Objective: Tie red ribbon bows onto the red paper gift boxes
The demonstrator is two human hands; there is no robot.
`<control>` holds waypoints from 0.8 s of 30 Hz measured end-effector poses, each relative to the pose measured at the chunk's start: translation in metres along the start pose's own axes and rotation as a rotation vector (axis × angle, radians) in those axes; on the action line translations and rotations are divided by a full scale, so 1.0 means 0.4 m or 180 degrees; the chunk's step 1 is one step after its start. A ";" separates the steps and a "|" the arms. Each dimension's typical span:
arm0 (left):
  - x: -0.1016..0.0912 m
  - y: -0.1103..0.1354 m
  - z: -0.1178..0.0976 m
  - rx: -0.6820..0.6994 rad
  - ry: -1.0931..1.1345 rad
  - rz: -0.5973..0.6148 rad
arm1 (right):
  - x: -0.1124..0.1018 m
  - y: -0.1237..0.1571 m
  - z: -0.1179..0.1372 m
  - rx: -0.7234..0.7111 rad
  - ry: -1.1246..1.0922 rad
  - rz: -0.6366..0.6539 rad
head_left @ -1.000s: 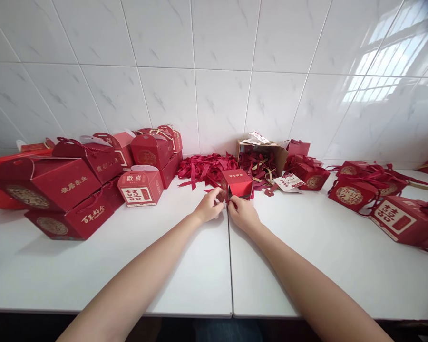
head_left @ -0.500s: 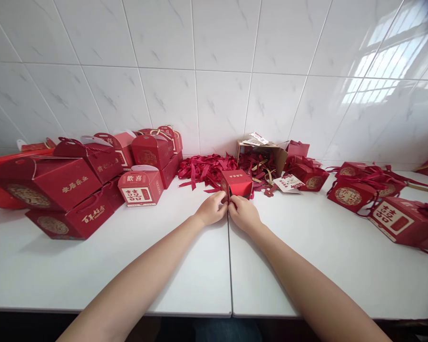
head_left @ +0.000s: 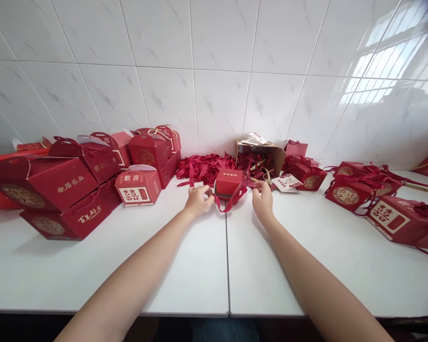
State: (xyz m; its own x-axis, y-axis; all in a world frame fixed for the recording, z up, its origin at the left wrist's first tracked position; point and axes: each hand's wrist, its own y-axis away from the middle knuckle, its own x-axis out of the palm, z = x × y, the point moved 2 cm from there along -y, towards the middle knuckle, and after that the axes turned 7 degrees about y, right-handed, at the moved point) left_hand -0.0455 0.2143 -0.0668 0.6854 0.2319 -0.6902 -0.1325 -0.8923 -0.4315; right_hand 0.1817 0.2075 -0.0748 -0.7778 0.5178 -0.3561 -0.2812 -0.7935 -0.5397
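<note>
The small box [head_left: 228,179] has its ribbon [head_left: 229,206] untied; ribboned boxes [head_left: 350,195] sit right. Left hand [head_left: 197,201], right hand [head_left: 263,201] half-curled, grips unclear.

A glossy wall [head_left: 221,33] of white tiles with grey streaks stretched from ten o'clock through twelve to two. At two o'clock it caught a barred window's bright reflection [head_left: 380,66]. Toward six, a seam [head_left: 228,261] split the white tabletop [head_left: 185,270], with dark shadow [head_left: 21,327] beyond its near edge.
</note>
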 end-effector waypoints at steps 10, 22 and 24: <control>-0.125 -0.016 0.186 -0.1688 -0.0244 -0.1196 | 0.036 0.022 0.014 -0.0756 0.0042 0.0744; -0.112 -0.015 0.112 -0.0765 0.0444 -0.1454 | 0.068 0.074 0.040 -0.0961 0.0340 0.1623; -0.090 -0.020 0.097 -0.0461 0.0707 -0.1097 | 0.071 0.078 0.041 -0.0990 0.0412 0.1717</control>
State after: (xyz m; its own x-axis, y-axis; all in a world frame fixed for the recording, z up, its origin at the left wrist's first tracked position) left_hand -0.0968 0.2282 -0.0610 0.8116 0.4509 -0.3715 0.2220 -0.8262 -0.5178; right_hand 0.1415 0.1921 -0.0894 -0.6849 0.1211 -0.7185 0.3229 -0.8336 -0.4482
